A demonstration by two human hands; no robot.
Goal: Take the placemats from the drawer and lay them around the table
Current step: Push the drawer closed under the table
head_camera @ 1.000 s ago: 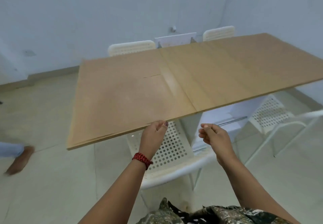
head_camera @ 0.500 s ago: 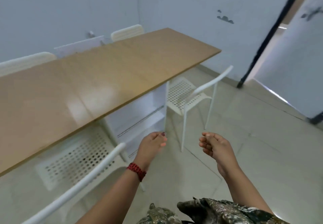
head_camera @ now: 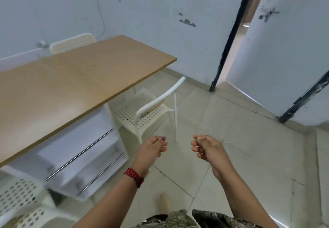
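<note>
A long wooden table point(head_camera: 74, 83) fills the left half of the view, its top bare. Under it stands a white drawer unit point(head_camera: 83, 149) with two metal bar handles, both drawers closed. My left hand point(head_camera: 154, 147), with a red bracelet at the wrist, hangs over the floor to the right of the drawer unit, fingers loosely curled and holding nothing. My right hand point(head_camera: 206, 147) floats beside it, fingers curled the same way, with nothing in it. No placemat is in view.
A white perforated chair point(head_camera: 151, 110) stands at the table's near right end, another point(head_camera: 19, 199) at the lower left, and a third point(head_camera: 73, 42) behind the table. A dark-framed doorway point(head_camera: 231, 37) opens at the right. Tiled floor spreads to the right.
My view has swung right, from the table's middle to its right end and the doorway. Both hands left the table edge and now hang over the floor, still curled.
</note>
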